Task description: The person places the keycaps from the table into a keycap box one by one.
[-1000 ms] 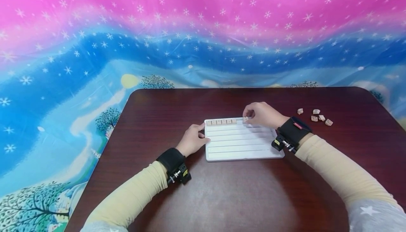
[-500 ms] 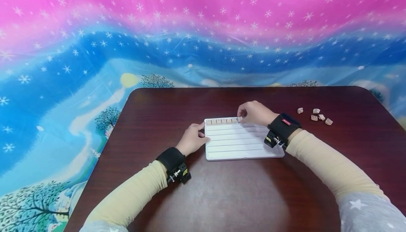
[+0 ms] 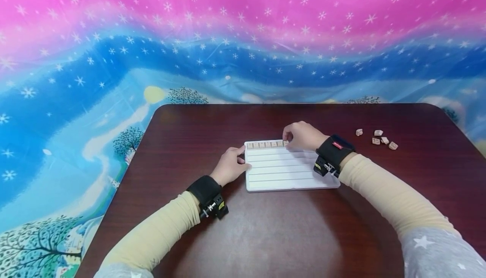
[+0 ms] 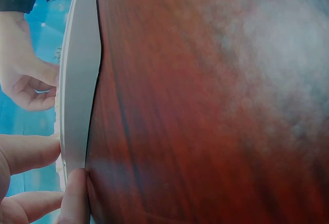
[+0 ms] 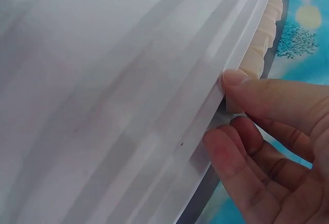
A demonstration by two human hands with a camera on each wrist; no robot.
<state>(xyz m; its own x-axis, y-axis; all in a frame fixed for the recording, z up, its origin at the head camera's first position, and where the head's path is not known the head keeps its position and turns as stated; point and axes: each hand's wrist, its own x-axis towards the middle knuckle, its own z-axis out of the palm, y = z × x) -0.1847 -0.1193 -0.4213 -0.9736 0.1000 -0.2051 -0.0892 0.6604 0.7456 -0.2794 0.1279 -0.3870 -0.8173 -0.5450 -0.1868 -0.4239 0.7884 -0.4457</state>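
Right hand (image 3: pixel 305 136) hides most of pinched tile (image 3: pixel 286 142) and far right corner of white tray (image 3: pixel 284 174); black wristband (image 3: pixel 336 150) covers part of tray's right edge. Marks on seated tiles (image 3: pixel 264 145) along tray's far edge, and on loose tiles (image 3: pixel 376 141) toward table's far right corner, too small to read. Near edge of table (image 3: pixel 281 236) cut off.

We wear pale yellow sleeves (image 3: pixel 395 195), grey white-starred clothing (image 3: pixel 436 250), and black wristbands (image 3: pixel 204 189) with black cameras (image 3: pixel 222 212) and silvery screws (image 3: pixel 207 210).
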